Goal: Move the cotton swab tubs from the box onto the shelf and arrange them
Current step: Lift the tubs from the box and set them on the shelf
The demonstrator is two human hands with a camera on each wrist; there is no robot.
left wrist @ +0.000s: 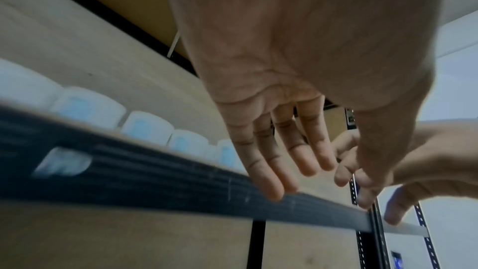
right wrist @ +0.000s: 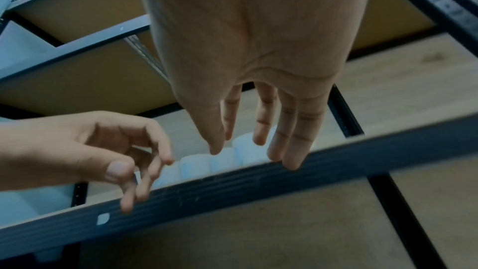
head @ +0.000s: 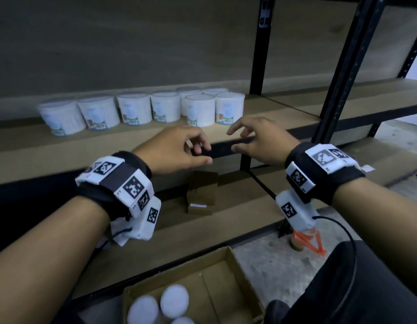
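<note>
Both hands empty, fingers loosely spread: left hand (head: 177, 148) and right hand (head: 261, 141) hover side by side over the front edge of the shelf (head: 62, 148). Eight tubs (head: 135, 111) stand on the shelf behind the hands, the two rightmost pairs doubled up. Below the shelf, the box (head: 226, 272) holds three more tubs (head: 174, 300).

– Left hand (head: 179, 148)?
– Mine, palm down, fingers loosely curled, gripping nothing.
– Right hand (head: 261, 141)?
– Same height, fingers slack and spread, empty. Both forearms stretched forward, fingertips nearly facing.
</note>
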